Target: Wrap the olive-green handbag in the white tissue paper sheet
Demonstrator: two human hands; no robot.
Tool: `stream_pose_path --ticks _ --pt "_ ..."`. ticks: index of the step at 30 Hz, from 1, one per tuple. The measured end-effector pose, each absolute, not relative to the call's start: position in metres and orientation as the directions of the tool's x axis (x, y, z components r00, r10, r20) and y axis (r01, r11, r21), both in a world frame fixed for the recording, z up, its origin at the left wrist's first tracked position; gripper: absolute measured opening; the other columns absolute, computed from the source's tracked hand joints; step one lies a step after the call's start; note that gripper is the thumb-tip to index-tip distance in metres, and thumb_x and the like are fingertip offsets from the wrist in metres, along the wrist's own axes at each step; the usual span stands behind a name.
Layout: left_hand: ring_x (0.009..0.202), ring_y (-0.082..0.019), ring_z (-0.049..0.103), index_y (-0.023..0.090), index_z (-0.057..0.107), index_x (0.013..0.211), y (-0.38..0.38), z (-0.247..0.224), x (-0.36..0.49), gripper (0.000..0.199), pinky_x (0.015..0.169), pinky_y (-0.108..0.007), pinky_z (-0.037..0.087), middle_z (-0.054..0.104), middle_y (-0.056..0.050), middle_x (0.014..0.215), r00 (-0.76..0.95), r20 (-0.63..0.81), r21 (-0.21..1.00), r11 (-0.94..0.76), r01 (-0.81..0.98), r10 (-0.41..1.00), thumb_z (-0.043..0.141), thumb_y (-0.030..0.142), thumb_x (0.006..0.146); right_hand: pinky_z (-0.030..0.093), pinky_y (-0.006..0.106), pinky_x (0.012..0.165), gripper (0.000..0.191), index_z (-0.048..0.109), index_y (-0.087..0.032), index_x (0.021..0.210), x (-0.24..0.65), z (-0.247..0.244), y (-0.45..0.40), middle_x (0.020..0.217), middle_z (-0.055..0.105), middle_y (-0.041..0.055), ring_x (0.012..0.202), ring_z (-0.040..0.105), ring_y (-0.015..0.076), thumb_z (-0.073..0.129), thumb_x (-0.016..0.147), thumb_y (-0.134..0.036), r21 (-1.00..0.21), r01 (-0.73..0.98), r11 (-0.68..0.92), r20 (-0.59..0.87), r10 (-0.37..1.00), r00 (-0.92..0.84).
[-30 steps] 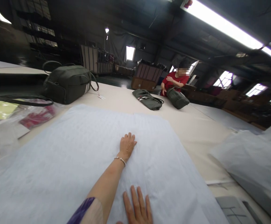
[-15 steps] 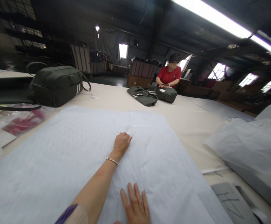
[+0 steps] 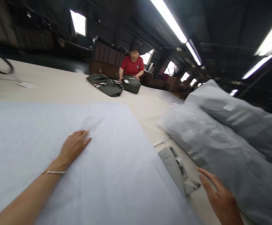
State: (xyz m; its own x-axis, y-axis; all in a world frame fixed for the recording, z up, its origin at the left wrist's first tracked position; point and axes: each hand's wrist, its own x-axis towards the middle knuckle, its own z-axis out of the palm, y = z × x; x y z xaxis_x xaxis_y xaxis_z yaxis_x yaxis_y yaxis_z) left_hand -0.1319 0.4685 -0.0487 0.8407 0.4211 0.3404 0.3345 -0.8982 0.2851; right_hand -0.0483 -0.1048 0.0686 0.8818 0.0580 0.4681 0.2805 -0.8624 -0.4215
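A large pale bluish-white sheet [image 3: 117,162] lies spread on the table in front of me. My left hand [image 3: 73,148] rests on it palm down, its thumb a little apart from the fingers and no object in it. Small creases show in the sheet just beyond those fingers. Off the sheet's right side, my right hand [image 3: 220,198] hovers open with thumb and fingers apart, close to a large greyish plastic-wrapped bundle [image 3: 225,150]. Whether it touches the bundle I cannot tell. Left of this hand lies a grey card [image 3: 170,165] with dark marker strokes, small blurred items beside it.
Across the cream-covered table [image 3: 63,89] a person in a red shirt [image 3: 132,65] handles a dark green bag [image 3: 131,84]. Another dark green bag [image 3: 106,86] lies flat beside it. A paper tag [image 3: 25,85] lies at the left, near a dark strap [image 3: 6,67].
My view has swung to the right. My right hand has left the sheet and moved right towards the plastic-wrapped bundle. My left hand stays on the sheet.
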Motion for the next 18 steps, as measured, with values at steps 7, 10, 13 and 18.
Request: stream_pose_path --ticks 7,10,13,18 --pt "0.114 -0.029 0.056 0.017 0.054 0.120 0.480 -0.062 -0.125 0.061 0.095 -0.043 0.044 0.062 -0.008 0.123 0.853 0.438 0.089 -0.958 0.272 0.283 0.013 0.050 0.088 0.052 0.040 0.085 0.056 0.073 -0.013 0.092 -0.004 0.076 -0.122 0.098 0.074 0.0169 0.093 0.069 0.0264 0.063 0.067 -0.062 -0.790 -0.145 -0.595 -0.198 0.023 0.980" --pt "0.125 -0.032 0.049 0.020 0.056 0.119 0.473 -0.057 -0.131 0.061 0.101 -0.050 0.039 0.059 -0.007 0.130 0.811 0.492 0.137 -0.949 0.285 0.315 0.015 0.051 0.086 0.049 0.033 0.076 0.047 0.074 -0.014 0.084 -0.002 0.073 -0.117 0.087 0.073 0.0109 0.076 0.066 0.0184 0.064 0.071 -0.058 -0.787 -0.173 -0.592 -0.303 0.126 0.945" --pt "0.133 -0.036 0.041 0.022 0.059 0.117 0.471 -0.055 -0.130 0.053 0.106 -0.058 0.031 0.057 -0.007 0.134 0.804 0.498 0.191 -0.946 0.263 0.325 0.026 0.045 0.083 0.045 0.030 0.070 0.042 0.071 -0.014 0.074 -0.006 0.078 -0.116 0.074 0.070 0.0052 0.066 0.059 0.0152 0.067 0.070 -0.056 -0.768 -0.138 -0.625 -0.303 0.164 0.939" --pt "0.137 -0.041 0.034 0.014 0.062 0.119 0.464 -0.042 -0.132 0.040 0.109 -0.063 0.025 0.052 -0.017 0.140 0.840 0.335 0.260 -0.898 0.354 0.428 0.041 0.029 0.088 0.047 0.032 0.063 0.043 0.065 -0.017 0.060 -0.016 0.072 -0.109 0.062 0.062 0.0036 0.062 0.057 0.0175 0.060 0.075 -0.057 -0.711 0.101 -0.696 -0.012 0.155 0.988"
